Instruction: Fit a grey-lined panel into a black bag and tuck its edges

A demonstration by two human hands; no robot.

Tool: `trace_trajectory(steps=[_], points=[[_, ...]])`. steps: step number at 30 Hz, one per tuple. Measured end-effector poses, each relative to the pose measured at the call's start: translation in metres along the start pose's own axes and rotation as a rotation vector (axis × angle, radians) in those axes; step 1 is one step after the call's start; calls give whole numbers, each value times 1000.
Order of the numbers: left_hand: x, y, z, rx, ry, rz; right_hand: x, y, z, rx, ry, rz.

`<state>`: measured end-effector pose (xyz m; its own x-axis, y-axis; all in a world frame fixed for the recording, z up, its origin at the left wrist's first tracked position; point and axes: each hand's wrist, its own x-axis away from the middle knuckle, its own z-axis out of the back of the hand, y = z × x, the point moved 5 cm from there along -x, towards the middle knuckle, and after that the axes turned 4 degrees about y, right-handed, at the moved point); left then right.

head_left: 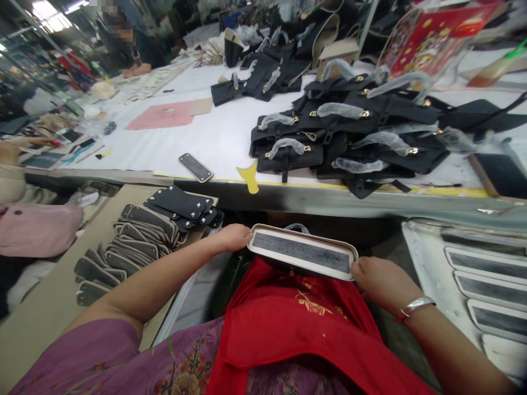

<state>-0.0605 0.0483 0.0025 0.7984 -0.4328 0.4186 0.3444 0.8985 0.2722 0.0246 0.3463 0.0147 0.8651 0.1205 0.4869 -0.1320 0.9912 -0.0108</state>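
Observation:
Between my two hands, above my lap, is a black bag piece (302, 251) whose long, rounded face is turned up, with a cream border around a dark grey strip. My left hand (234, 237) pinches its left end. At the opposite end my right hand (376, 277), with a silver bangle at the wrist, has its fingers closed on the edge. A bit of clear plastic shows just behind the piece. Its underside is hidden. Left of my left arm, dark rounded panels (134, 241) with pale edges lie in piles, and black studded panels (179, 203) lie beyond them.
Across the white table (164, 148) lie black bag pieces (341, 131) with plastic-wrapped handles, one studded panel (195, 167) and a yellow cut-out (249, 176). Rounded panels (494, 288) lie on a pale tray at right. Another person (132, 44) is at the far left.

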Motion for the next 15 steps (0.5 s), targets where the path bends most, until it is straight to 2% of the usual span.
trace_trajectory(steps=[2, 4, 8, 10, 12, 15], points=[[0, -1, 1, 6, 8, -8, 1, 1, 0, -49, 14, -62], [1, -6, -1, 102, -32, -21, 2, 1, 0, -67, 17, -75], [2, -26, -18, 722, -246, 33, 1, 0, 0, -52, 19, -24], [1, -32, -26, 962, -299, 31, -1, 1, 1, -70, 22, -30], [-3, -34, -33, 1063, -317, 7, -2, 2, 1, -80, 10, -32], [-8, -33, -39, 1082, -313, 17, -4, 2, 0, -26, -2, 32]])
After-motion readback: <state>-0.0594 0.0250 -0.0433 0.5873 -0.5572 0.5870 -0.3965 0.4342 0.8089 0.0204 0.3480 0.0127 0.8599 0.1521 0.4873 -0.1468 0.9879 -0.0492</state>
